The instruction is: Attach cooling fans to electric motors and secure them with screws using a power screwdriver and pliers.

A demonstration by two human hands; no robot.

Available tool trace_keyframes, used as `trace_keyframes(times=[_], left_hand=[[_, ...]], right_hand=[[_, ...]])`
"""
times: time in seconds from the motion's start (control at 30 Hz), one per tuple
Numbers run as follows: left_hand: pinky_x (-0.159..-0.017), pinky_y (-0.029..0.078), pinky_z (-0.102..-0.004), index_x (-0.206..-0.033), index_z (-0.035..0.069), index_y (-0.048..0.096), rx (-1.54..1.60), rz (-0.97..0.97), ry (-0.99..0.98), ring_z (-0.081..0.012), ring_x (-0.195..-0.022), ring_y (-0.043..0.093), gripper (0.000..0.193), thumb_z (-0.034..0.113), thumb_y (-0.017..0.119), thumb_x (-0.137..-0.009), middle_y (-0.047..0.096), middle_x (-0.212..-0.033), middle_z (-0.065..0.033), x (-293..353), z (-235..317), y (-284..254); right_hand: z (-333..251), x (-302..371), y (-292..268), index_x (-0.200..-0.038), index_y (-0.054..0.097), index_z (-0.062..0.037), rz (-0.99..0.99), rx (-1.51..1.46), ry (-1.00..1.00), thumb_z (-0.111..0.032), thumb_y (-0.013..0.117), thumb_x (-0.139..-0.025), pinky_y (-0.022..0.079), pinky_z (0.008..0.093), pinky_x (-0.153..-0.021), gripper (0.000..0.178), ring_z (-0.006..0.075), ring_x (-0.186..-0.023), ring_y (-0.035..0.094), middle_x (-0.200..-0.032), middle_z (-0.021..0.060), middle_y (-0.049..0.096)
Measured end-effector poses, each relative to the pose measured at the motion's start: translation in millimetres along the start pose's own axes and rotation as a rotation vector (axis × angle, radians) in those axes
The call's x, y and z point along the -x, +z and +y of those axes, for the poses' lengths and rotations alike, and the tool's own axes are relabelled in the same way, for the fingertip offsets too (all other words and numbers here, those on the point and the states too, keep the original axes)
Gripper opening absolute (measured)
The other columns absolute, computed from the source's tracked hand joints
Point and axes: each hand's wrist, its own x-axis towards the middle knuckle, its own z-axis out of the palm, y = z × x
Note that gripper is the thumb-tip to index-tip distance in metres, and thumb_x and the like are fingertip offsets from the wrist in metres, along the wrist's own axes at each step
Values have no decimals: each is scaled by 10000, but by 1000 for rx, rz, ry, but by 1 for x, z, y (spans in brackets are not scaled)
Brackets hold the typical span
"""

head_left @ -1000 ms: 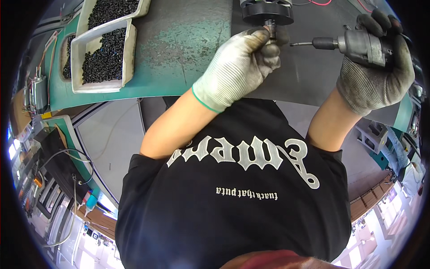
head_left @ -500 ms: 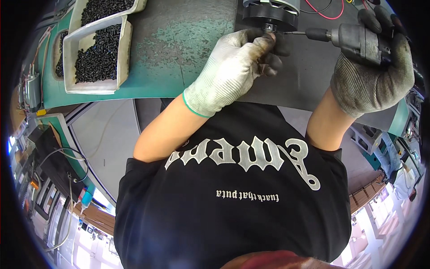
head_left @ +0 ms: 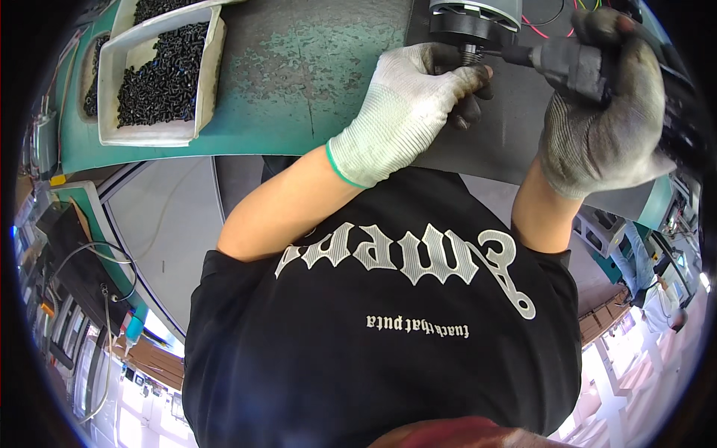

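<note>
At the top of the view lies a motor (head_left: 478, 10) with a silver-grey body and a black round end (head_left: 457, 30). A short, ridged dark shaft (head_left: 470, 54) sticks out of it toward me. My left hand (head_left: 422, 97), in a white knit glove with blackened fingertips, is closed around that shaft. My right hand (head_left: 605, 138), in a similar grimy glove, grips a dark power screwdriver (head_left: 573, 66). The screwdriver points left, and its thin bit reaches the side of the shaft just above my left fingers. Whether the bit sits in a screw is too small to tell.
A white bin (head_left: 209, 75) of small black screws (head_left: 160, 82) stands on the worn green bench mat (head_left: 291, 82) at left, with another screw bin (head_left: 160, 7) behind it. Red and black wires (head_left: 535, 30) lie beside the motor. A dark mat (head_left: 500, 142) covers the bench under my hands.
The screwdriver in my right hand has moved left, bringing its bit closer against the shaft. The motor and my left hand appear slightly farther right in the view, the hand still holding the shaft.
</note>
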Motion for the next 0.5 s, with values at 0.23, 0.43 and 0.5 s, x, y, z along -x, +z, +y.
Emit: trace_keyframes(times=[0.23, 0.43, 0.5], left_hand=[[-545, 404, -207, -965, -31, 629, 79, -54, -37, -61, -582, 488, 207, 174, 629, -936, 656, -828, -54, -5, -3, -6], [-533, 364, -271, -898, 46, 603, 930, -89, -360, -96, -555, 401, 237, 237, 497, -991, 583, -774, -50, 1, -14, 5], [-545, 373, -291, -911, 63, 600, 1075, -44, -491, -124, -553, 419, 316, 314, 436, -1009, 580, -766, -64, 6, -11, 7]], right_hand=[[7, -7, -2, -1153, 566, 105, 96, 258, -177, -124, 535, -940, 530, 444, -874, 315, 318, -1000, 628, -1092, 248, 634], [3, -8, 0, -1175, 563, 97, 197, 279, -315, -132, 536, -951, 536, 468, -904, 321, 329, -1011, 647, -1096, 248, 644], [-16, -26, 35, -962, 602, -43, 268, -157, -97, -216, 656, -868, 495, 299, -556, 204, 169, -673, 573, -852, 60, 635]])
